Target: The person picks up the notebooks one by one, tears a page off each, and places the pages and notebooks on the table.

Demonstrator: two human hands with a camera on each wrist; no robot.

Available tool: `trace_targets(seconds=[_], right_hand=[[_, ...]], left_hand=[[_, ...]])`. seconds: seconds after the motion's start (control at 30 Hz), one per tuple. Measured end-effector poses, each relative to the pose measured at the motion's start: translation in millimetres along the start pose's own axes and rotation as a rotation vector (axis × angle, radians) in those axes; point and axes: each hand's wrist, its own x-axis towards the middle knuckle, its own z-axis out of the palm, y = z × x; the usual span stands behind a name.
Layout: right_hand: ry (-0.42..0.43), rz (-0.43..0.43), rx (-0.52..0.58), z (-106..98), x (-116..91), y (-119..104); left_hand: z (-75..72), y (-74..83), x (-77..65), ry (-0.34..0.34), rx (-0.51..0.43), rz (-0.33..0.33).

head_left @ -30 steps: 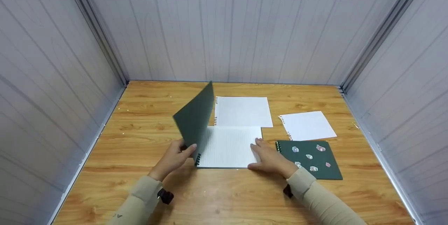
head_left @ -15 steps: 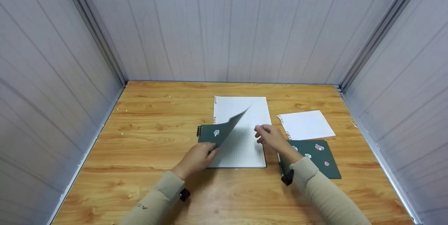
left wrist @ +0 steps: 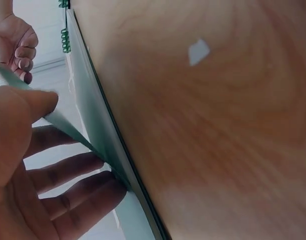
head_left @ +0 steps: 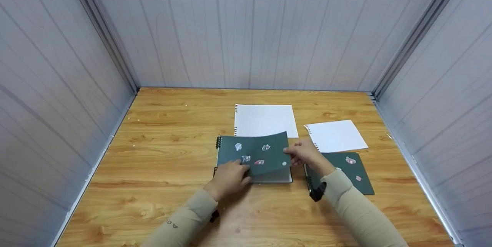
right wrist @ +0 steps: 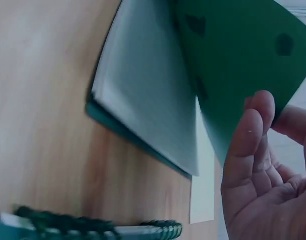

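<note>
A spiral notebook with a dark green, stickered front cover (head_left: 275, 145) lies in the middle of the head view. Its cover slants over the pages, and white paper (head_left: 275, 178) shows below its near edge. My right hand (head_left: 305, 154) pinches the cover's right edge; in the right wrist view, fingertips (right wrist: 247, 130) lie against the cover's underside. On the cover's near left part rests my left hand (head_left: 229, 178). The left wrist view shows its fingers (left wrist: 68, 175) stretched out, touching the cover's outer face, with the thumb by the edge.
A second green stickered notebook (head_left: 357, 185) lies to the right, partly beneath my right forearm. Two loose white sheets with torn-hole edges lie beyond: one sheet (head_left: 265, 120) behind the notebook, another sheet (head_left: 338, 136) farther right. Pale panel walls (head_left: 246, 28) enclose the wooden table (head_left: 165, 135).
The front cover has swung from standing up at the left, over to the right, nearly down on the pages. My left hand moved right with it; my right hand left the page and took the cover's edge.
</note>
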Motion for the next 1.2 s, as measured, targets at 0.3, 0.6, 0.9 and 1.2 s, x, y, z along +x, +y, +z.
trace_targets(seconds=[0.3,0.6,0.9,1.2], right_hand=[[0.121,0.017,-0.23,13.7,1.8,16.1],[0.196,0.029,-0.437,24.1,4.9,25.6],[0.196,-0.012,-0.529,24.3,3.3,23.3],[0.448,-0.328,-0.683,12.1,-8.3,15.6]], left_hand=[[1.2,-3.5,-1.3,-0.062,0.009,-0.018],[5.0,-10.7,-0.6,-0.047,-0.034,-0.012],[-1.9,-20.9,5.0,-0.074,-0.103,-0.033],[-23.2,-41.8,17.2,0.05,-0.069,-0.129]])
